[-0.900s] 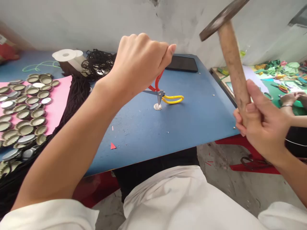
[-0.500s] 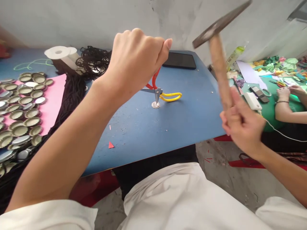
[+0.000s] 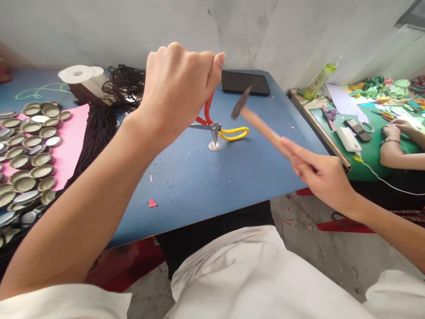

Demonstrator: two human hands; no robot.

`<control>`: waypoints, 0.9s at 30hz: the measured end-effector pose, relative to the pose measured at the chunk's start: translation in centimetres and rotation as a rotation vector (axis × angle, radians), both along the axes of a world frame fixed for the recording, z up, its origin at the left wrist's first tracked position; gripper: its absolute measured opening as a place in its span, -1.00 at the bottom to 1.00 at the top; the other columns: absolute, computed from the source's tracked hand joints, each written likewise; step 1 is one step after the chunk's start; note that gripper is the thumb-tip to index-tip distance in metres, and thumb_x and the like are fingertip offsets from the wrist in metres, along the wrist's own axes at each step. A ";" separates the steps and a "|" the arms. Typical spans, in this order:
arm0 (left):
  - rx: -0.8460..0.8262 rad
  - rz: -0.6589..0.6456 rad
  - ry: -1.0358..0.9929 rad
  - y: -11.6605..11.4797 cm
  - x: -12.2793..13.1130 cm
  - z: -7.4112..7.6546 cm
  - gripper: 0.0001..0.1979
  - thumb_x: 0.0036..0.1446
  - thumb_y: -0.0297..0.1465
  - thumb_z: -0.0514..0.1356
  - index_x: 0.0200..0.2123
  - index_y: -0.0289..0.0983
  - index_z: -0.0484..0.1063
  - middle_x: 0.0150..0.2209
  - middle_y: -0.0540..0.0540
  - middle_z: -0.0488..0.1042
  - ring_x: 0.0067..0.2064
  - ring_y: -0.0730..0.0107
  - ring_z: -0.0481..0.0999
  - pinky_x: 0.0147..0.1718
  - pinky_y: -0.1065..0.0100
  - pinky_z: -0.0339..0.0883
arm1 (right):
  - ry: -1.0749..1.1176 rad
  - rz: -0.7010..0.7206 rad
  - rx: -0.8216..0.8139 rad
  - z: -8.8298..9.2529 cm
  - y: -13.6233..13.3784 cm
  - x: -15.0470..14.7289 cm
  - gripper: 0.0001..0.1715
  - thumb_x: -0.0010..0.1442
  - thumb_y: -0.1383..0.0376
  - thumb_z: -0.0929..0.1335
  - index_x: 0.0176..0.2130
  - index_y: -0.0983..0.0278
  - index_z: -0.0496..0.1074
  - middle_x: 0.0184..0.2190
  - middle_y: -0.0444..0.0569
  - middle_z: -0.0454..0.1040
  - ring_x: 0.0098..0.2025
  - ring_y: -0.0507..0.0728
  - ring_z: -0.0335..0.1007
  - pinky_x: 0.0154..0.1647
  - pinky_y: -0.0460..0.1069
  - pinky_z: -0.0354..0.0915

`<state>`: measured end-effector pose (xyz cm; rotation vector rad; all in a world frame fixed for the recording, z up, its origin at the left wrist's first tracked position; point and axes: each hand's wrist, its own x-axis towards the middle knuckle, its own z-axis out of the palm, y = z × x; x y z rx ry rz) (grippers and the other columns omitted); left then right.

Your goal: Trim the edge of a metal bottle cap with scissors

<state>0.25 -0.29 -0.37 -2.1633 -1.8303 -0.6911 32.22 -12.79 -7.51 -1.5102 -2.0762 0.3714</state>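
My left hand [image 3: 179,86] is closed on the red handle of a pair of pliers [image 3: 212,126], whose yellow handle lies on the blue table [image 3: 252,164]. The plier jaws hold something small upright on a flattened bottle cap [image 3: 214,146]. My right hand [image 3: 320,175] grips the wooden handle of a hammer [image 3: 257,122]. The hammer is blurred, its metal head low and just right of the pliers, above the yellow handle.
Several bottle caps [image 3: 29,155] lie on a pink sheet [image 3: 71,146] at the left, beside black cord [image 3: 102,119] and a white spool [image 3: 81,75]. A black phone [image 3: 245,83] lies at the table's far edge. Another person's hand [image 3: 393,133] rests on a green mat at the right.
The hammer has swung down from high at the upper right to just above the table next to the pliers. My left hand has kept its hold.
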 end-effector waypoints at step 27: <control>0.101 0.011 0.062 1.1 -0.4 -1.4 -0.42 0.64 -0.16 -0.14 -0.43 -0.12 0.43 -0.52 -0.02 -0.03 -0.42 0.19 -0.18 -0.28 0.05 -0.19 | -0.043 0.044 -0.123 -0.8 0.2 1.4 -0.36 0.55 0.22 0.27 0.48 0.14 0.55 -0.40 -0.11 0.64 -0.43 0.09 0.43 -0.27 -0.01 0.48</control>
